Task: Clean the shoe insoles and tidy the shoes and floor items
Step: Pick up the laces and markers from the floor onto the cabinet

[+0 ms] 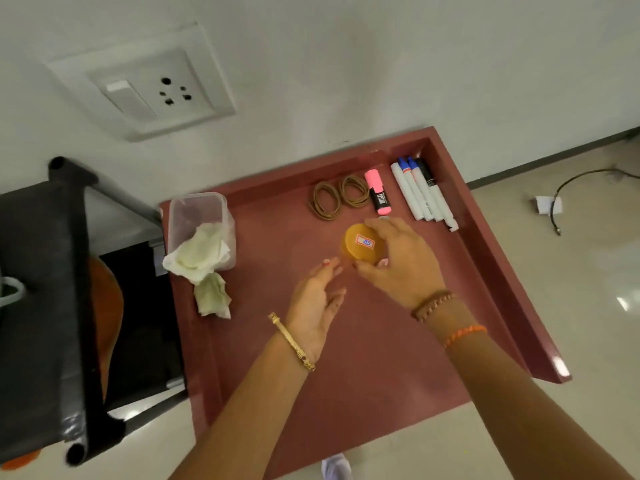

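A round orange container [362, 244] with a small red-and-white label on top stands on the maroon tray [398, 358]. My right hand [398, 261] wraps around it from the right, fingers curled over its rim. My left hand [317, 303] hovers just to its lower left, fingers spread and holding nothing, fingertips close to the container's base. A clear plastic tub [194, 216] at the tray's left holds crumpled white tissue [201, 254], and another wad of tissue [213, 297] lies below it.
Along the tray's far side lie two coils of brown cord [337, 195], a pink highlighter [377, 197] and three markers [420, 194]. A black rack [65, 306] stands at left. A wall socket [152, 91] is above. A cable [568, 192] lies on the floor at right.
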